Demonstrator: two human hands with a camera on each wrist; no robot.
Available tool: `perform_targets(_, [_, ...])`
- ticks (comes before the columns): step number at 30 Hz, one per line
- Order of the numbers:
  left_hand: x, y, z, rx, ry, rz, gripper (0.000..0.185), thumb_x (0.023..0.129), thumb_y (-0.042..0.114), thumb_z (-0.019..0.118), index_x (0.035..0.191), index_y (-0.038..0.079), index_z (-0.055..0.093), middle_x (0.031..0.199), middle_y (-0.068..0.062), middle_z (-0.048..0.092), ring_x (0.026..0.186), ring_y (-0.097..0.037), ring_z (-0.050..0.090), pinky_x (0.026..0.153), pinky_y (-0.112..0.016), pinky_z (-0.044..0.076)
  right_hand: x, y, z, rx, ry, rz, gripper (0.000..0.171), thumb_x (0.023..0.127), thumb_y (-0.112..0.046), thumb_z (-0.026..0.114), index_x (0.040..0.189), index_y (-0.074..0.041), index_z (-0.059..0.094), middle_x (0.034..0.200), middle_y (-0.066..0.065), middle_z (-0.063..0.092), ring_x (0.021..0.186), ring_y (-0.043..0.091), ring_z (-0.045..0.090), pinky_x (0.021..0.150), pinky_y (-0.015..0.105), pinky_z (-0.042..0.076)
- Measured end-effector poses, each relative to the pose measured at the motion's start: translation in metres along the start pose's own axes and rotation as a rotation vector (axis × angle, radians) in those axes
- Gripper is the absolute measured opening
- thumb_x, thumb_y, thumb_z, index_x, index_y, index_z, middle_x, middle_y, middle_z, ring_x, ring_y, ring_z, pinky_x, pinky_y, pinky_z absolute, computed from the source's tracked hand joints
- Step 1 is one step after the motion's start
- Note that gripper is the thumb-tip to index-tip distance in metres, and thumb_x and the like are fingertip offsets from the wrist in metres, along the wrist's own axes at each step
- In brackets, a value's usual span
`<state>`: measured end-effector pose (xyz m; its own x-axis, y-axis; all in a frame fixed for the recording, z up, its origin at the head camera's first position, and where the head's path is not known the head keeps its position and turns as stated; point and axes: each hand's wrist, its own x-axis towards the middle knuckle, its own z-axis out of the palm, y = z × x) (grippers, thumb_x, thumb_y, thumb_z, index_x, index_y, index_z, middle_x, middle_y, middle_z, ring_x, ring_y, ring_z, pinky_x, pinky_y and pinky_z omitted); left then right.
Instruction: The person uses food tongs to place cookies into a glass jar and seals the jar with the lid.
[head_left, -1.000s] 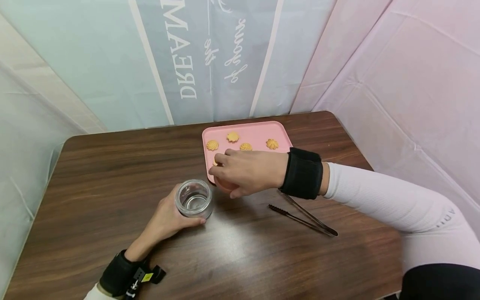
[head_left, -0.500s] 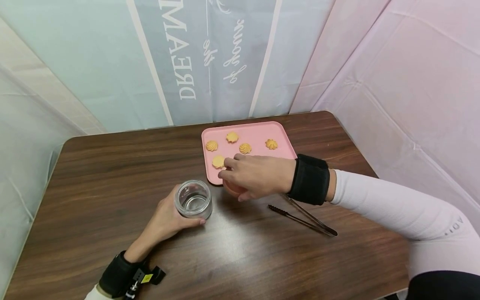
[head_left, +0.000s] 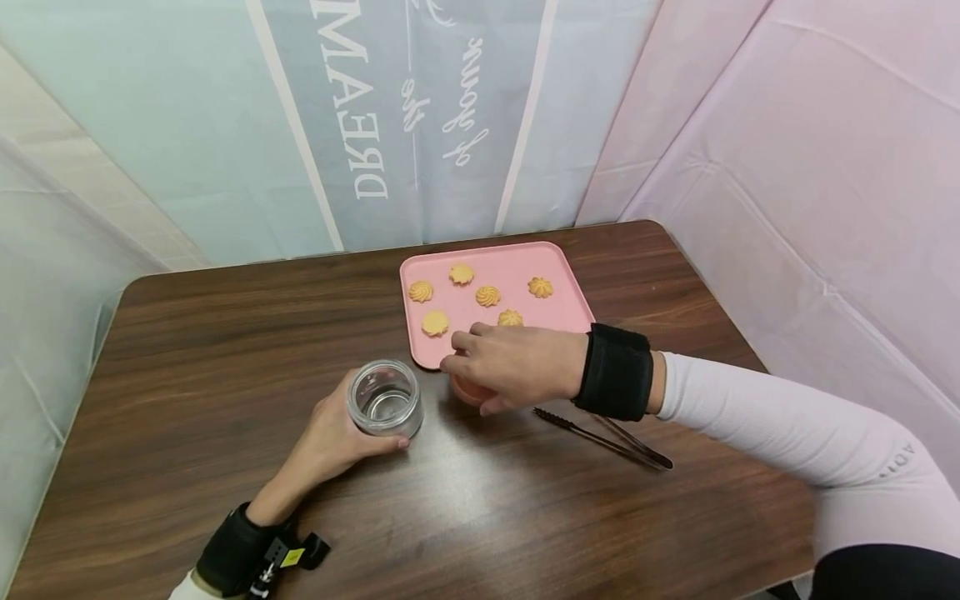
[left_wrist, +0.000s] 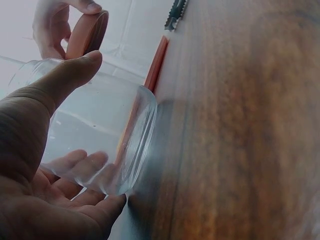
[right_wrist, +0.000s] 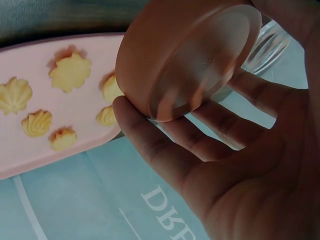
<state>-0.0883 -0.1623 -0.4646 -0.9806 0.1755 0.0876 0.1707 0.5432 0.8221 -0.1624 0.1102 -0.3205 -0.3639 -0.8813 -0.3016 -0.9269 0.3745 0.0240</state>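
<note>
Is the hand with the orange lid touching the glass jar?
Apart. The head view shows bare table between the right hand, which grips the orange lid, and the glass jar.

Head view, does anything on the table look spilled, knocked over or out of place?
Nothing stands out. The glass jar stands upright and empty in the left hand, the right hand holds its orange lid, six cookies sit on the pink tray, and the tongs lie flat beside it.
</note>
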Motion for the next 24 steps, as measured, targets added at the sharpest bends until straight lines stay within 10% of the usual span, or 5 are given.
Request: perform_targets(24, [-0.001,0.002,0.0,0.003,-0.002,-0.006,0.099,0.061,0.035,0.105,0.143,0.015,0.055,0.13,-0.007,0.071,0.121,-0.028,0.067,0.099,-0.053,0.051,0.001,-0.01,0.037,0.04,-0.025,-0.009,0.065,0.086,-0.047,0.087,0.136,-0.014,0.061,0.119,0.008,0.062,0.106,0.026,0.061,0.089,0.036,0.055])
